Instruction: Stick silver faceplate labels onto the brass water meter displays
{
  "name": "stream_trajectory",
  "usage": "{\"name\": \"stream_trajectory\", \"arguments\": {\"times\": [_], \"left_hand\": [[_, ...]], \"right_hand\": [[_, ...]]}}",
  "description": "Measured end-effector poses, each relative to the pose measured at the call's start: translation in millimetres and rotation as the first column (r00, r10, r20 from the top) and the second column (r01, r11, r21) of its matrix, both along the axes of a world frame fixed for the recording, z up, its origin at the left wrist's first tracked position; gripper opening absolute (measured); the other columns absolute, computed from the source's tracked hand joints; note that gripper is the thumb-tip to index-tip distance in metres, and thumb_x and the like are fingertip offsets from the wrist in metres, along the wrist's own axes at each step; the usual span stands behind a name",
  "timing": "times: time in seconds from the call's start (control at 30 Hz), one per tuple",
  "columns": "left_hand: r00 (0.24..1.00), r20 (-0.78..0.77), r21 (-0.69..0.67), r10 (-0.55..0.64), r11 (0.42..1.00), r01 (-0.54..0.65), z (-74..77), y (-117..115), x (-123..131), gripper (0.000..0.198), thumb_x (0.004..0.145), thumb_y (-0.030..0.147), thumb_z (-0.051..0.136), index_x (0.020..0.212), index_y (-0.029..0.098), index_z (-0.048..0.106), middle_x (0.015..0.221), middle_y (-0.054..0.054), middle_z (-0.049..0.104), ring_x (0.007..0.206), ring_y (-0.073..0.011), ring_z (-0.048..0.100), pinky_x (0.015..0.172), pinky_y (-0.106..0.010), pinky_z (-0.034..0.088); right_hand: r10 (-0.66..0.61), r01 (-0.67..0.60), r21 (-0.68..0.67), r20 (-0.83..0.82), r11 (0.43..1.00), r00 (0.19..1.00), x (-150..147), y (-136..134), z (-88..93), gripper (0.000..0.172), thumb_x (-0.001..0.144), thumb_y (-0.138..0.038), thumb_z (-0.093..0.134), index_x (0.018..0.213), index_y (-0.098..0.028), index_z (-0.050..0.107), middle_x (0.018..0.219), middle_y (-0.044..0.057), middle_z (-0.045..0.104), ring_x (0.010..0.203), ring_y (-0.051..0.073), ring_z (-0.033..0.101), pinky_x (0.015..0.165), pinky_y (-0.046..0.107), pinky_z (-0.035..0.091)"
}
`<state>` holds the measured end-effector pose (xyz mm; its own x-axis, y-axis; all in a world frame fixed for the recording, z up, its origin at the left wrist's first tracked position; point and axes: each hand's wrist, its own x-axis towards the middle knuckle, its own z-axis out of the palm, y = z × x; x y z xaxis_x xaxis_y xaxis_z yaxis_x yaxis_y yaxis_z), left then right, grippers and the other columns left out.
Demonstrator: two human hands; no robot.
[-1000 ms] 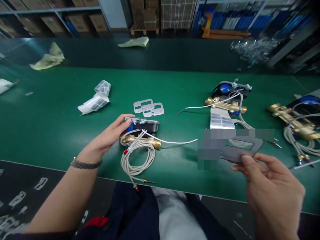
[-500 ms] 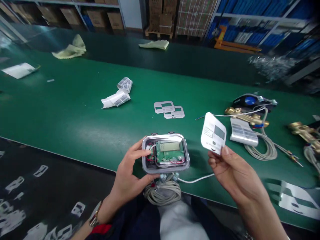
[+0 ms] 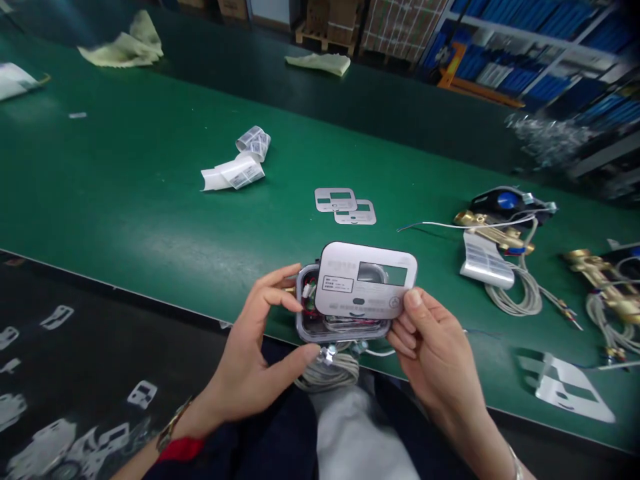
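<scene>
A clear-rimmed electronic meter box (image 3: 345, 333) lies at the table's front edge, its inside exposed with wires and part of a green circuit board. My left hand (image 3: 263, 333) grips its left end, fingers on the side and thumb by the lower edge. Over the box, my right hand (image 3: 425, 340) pinches the right edge of a white faceplate (image 3: 367, 280) with a rectangular window. The plate is tilted and hides most of the board and the display. A coiled grey cable (image 3: 330, 373) hangs below the box, beside metal fittings.
Two flat label plates (image 3: 336, 199) overlap behind the box. A curled label strip (image 3: 243, 170) lies left of them. Brass valve assemblies (image 3: 500, 233) with cables stand at the right, near a cut-out film sheet (image 3: 575, 390). Scraps (image 3: 143, 393) litter the floor at left.
My right hand has brought the faceplate leftward and turned it level over the box, covering the display. My left hand stays at the box's left end. The view has shifted a little.
</scene>
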<state>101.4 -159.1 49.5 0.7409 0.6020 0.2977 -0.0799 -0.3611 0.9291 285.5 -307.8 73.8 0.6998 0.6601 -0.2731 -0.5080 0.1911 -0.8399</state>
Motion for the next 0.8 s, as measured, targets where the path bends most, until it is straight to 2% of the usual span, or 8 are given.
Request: {"name": "stream_trajectory", "arguments": {"times": [0.1, 0.2, 0.27, 0.4, 0.5, 0.57, 0.67, 0.8], "left_hand": [[0.998, 0.063, -0.27, 0.004, 0.963, 0.014, 10.9, -8.7, 3.9, 0.021, 0.095, 0.038, 0.068, 0.112, 0.028, 0.061, 0.156, -0.008, 0.049, 0.145, -0.0318, 0.047, 0.117, -0.052, 0.042], [0.992, 0.024, -0.345, 0.126, 0.932, -0.11, 18.0, -15.6, 8.4, 0.009, 0.1, 0.034, 0.064, 0.095, 0.026, 0.064, 0.148, -0.005, 0.058, 0.14, -0.0282, 0.053, 0.117, -0.051, 0.042], [0.986, -0.011, -0.285, 0.168, 0.944, -0.164, 17.8, -17.8, 8.2, 0.009, 0.095, 0.034, 0.071, 0.095, 0.027, 0.066, 0.151, -0.004, 0.056, 0.141, -0.0294, 0.053, 0.118, -0.052, 0.042], [0.975, -0.072, 0.036, 0.21, 0.978, -0.207, 9.6, -17.8, 2.3, 0.04, 0.075, 0.032, 0.091, 0.11, 0.031, 0.071, 0.156, -0.004, 0.049, 0.138, -0.0316, 0.056, 0.119, -0.051, 0.045], [0.965, -0.09, 0.143, 0.246, 0.962, -0.231, 3.1, -17.5, 1.6, 0.033, 0.077, 0.027, 0.09, 0.104, 0.03, 0.072, 0.155, -0.003, 0.052, 0.134, -0.0294, 0.06, 0.12, -0.051, 0.044], [0.962, -0.09, 0.091, 0.258, 0.964, -0.25, 1.3, -18.2, 3.3, 0.032, 0.077, 0.025, 0.09, 0.103, 0.028, 0.071, 0.157, -0.004, 0.051, 0.135, -0.0303, 0.059, 0.122, -0.053, 0.042], [0.971, -0.058, -0.089, 0.234, 0.967, -0.238, 4.2, -19.6, 4.9, 0.036, 0.077, 0.025, 0.09, 0.104, 0.027, 0.066, 0.158, -0.006, 0.05, 0.137, -0.0318, 0.058, 0.119, -0.053, 0.045], [0.985, 0.002, -0.316, 0.173, 0.934, -0.164, 15.9, -18.7, 5.0, 0.015, 0.092, 0.035, 0.075, 0.099, 0.024, 0.068, 0.159, -0.007, 0.048, 0.136, -0.0317, 0.059, 0.114, -0.049, 0.05]], "right_hand": [[-0.016, 0.018, -0.054, 0.048, 0.998, 0.999, -6.9, -0.4, -3.3, 0.039, 0.084, -0.042, 0.084, 0.069, -0.018, 0.057, 0.054, -0.009, 0.032, 0.046, 0.003, 0.021, 0.039, 0.014, 0.023], [-0.03, 0.038, -0.083, 0.097, 0.996, 0.995, -7.8, 0.4, -3.6, 0.035, 0.084, -0.041, 0.084, 0.072, -0.018, 0.06, 0.055, -0.008, 0.037, 0.047, 0.003, 0.023, 0.039, 0.015, 0.022], [-0.039, 0.049, -0.079, 0.12, 0.996, 0.992, -6.9, 2.5, -2.1, 0.033, 0.085, -0.039, 0.083, 0.073, -0.018, 0.06, 0.057, -0.008, 0.039, 0.047, 0.003, 0.026, 0.04, 0.015, 0.024], [-0.031, 0.035, -0.029, 0.127, 0.999, 0.991, -5.5, 6.2, 2.8, 0.034, 0.088, -0.039, 0.08, 0.072, -0.019, 0.057, 0.057, -0.007, 0.04, 0.049, 0.005, 0.033, 0.043, 0.016, 0.032], [0.022, -0.018, -0.061, 0.07, 0.998, 0.997, -7.4, 4.7, 4.3, 0.035, 0.089, -0.041, 0.079, 0.073, -0.02, 0.055, 0.053, -0.009, 0.037, 0.042, 0.004, 0.029, 0.037, 0.017, 0.026], [0.05, -0.044, -0.101, 0.051, 0.994, 0.997, -9.7, 2.0, 3.2, 0.035, 0.089, -0.043, 0.078, 0.074, -0.021, 0.055, 0.051, -0.01, 0.039, 0.039, 0.004, 0.029, 0.035, 0.018, 0.025], [0.074, -0.06, -0.138, 0.101, 0.989, 0.992, -11.2, -1.8, -0.5, 0.034, 0.091, -0.045, 0.076, 0.078, -0.022, 0.056, 0.051, -0.009, 0.045, 0.039, 0.005, 0.04, 0.039, 0.019, 0.033], [0.105, -0.062, -0.191, 0.224, 0.98, 0.969, -7.3, -2.8, -5.7, 0.033, 0.092, -0.046, 0.075, 0.081, -0.022, 0.056, 0.051, -0.009, 0.049, 0.043, 0.006, 0.05, 0.047, 0.019, 0.038]]}}
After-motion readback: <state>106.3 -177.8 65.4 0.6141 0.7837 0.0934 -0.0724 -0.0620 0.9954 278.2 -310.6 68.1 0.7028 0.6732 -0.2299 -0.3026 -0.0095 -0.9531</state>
